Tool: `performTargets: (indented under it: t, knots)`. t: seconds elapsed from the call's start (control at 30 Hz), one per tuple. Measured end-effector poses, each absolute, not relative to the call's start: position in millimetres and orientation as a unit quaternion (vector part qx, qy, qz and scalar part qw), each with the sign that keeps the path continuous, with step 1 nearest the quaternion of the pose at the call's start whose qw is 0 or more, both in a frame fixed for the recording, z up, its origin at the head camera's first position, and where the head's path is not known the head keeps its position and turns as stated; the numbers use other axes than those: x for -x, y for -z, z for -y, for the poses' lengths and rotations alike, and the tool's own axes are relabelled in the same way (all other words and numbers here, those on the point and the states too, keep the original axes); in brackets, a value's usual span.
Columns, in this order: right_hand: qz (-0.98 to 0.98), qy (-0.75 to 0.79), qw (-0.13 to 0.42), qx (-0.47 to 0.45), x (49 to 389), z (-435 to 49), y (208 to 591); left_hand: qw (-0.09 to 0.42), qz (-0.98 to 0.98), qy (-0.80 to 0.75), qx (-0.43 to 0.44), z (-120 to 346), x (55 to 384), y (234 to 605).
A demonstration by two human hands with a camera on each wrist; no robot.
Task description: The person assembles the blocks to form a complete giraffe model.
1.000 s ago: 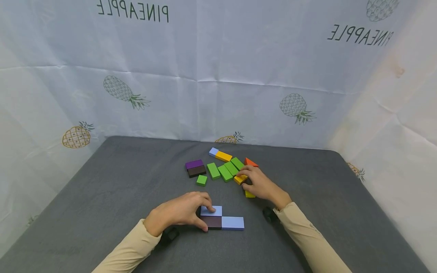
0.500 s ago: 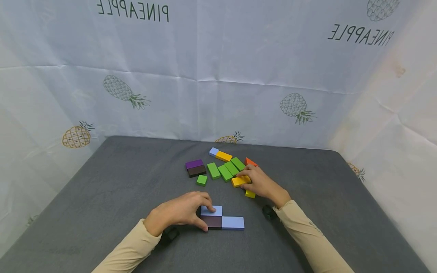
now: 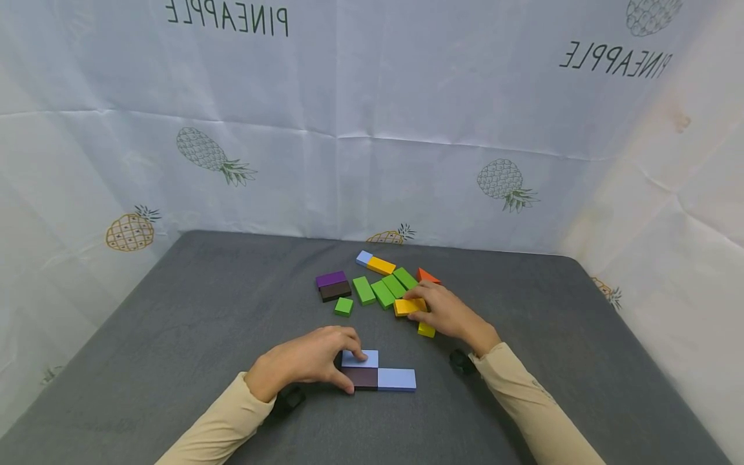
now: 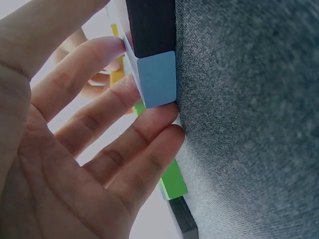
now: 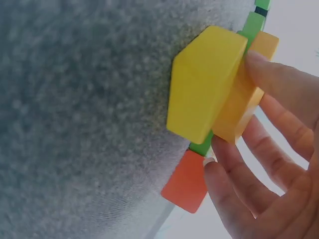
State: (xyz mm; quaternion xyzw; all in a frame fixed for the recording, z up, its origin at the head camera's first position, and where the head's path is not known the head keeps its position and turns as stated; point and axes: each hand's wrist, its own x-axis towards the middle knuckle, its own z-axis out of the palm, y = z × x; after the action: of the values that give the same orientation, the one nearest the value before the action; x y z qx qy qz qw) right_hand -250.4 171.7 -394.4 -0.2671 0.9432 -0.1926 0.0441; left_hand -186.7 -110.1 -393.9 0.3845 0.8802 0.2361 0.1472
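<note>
Nearest me, a dark block (image 3: 363, 378) and a light-blue slab (image 3: 396, 380) lie side by side, with my left hand (image 3: 310, 355), spread wide, touching the light-blue block (image 3: 371, 362) just behind the dark one, while past a yellow block (image 3: 426, 330) my right hand (image 3: 444, 311) pinches an orange block (image 3: 409, 308) beside the green blocks (image 3: 383, 295).

**Head cam clean, wrist cams washed out**

Head: bright, diffuse, mostly cool. Backdrop (image 3: 407, 84) goes blue-grey toward 12 o'clock, warm glow at 2–3 past a soft slanted shade edge. Table (image 3: 145, 361) dark but readable; soft shadow along the right sleeve (image 3: 537, 407), 5 o'clock. Focus good.
Left wrist: white blows out around the left hand (image 3: 308, 355), 11 and 6 o'clock; right hand (image 3: 444, 313) behind is blurred.
Right wrist: washed out at 2 and 5, table grain soft at 9, slight sheen on orange block (image 5: 239, 102).
</note>
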Motion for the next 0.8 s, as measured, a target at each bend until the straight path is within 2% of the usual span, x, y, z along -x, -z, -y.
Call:
performTargets:
  t: [0.37,0.8]
  knots:
    - [-0.943,0.183,0.007,0.279,229.2,-164.3,383.6,0.155,-0.883,-0.236,-0.376,109.0,186.7,394.5]
    - [-0.941,0.194,0.032,0.276,206.8,-158.9,383.3,0.172,-0.885,-0.238,-0.362,107.7,187.9,392.5]
